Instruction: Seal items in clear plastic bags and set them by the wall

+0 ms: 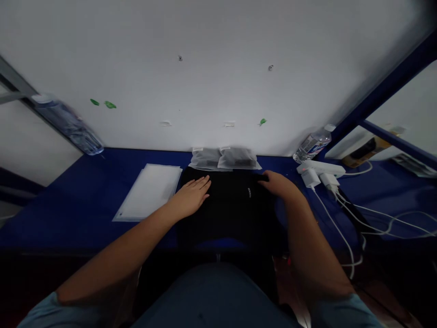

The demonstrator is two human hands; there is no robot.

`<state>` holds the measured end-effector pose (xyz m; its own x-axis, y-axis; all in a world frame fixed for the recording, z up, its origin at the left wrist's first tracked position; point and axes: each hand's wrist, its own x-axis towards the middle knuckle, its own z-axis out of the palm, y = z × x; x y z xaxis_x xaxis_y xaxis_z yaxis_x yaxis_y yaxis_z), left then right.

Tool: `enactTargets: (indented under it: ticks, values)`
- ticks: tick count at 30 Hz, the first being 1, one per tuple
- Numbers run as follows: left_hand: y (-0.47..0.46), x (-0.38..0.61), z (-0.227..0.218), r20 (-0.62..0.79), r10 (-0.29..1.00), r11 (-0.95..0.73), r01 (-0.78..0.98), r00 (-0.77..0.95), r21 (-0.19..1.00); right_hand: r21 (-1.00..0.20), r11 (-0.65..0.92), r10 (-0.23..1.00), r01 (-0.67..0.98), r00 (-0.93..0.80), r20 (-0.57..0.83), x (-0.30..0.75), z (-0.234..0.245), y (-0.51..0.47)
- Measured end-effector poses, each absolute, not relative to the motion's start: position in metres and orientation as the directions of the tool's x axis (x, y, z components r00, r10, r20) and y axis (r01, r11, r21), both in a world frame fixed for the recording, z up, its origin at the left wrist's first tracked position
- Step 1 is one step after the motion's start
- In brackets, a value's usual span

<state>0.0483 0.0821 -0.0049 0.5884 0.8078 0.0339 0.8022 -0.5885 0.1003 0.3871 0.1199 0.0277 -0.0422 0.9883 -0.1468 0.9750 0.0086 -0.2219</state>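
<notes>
A black folded garment point(225, 207) with small white lettering lies flat on the blue table top. My left hand point(193, 196) rests palm down on its left side, fingers spread. My right hand point(278, 186) lies at the garment's far right corner, its fingers curving over the edge; I cannot tell whether they pinch the cloth. Just beyond the garment are two translucent plastic bags point(221, 158) holding dark contents. A flat white packet point(148, 191) lies to the left of my left hand, apart from it.
A blue table top point(85, 200) meets a white wall. Plastic water bottles stand at the back left point(68, 125) and back right point(314, 144). A white power strip with chargers point(319, 171) sits right of my right hand, its white cables point(375, 216) trailing rightward.
</notes>
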Motion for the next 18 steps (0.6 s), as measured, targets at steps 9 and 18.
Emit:
enactTargets:
  ticks: [9, 18]
  values:
    - [0.075, 0.048, -0.004, 0.095, 0.831, -0.556, 0.823, 0.548, 0.120, -0.161, 0.235, 0.948, 0.959, -0.190, 0.255, 0.347, 0.006, 0.074]
    - [0.077, 0.048, -0.014, 0.062, 0.822, -0.570, 0.814, 0.566, 0.116, -0.199, 0.260, 0.966, 0.945, -0.252, 0.066, 0.341, -0.017, 0.080]
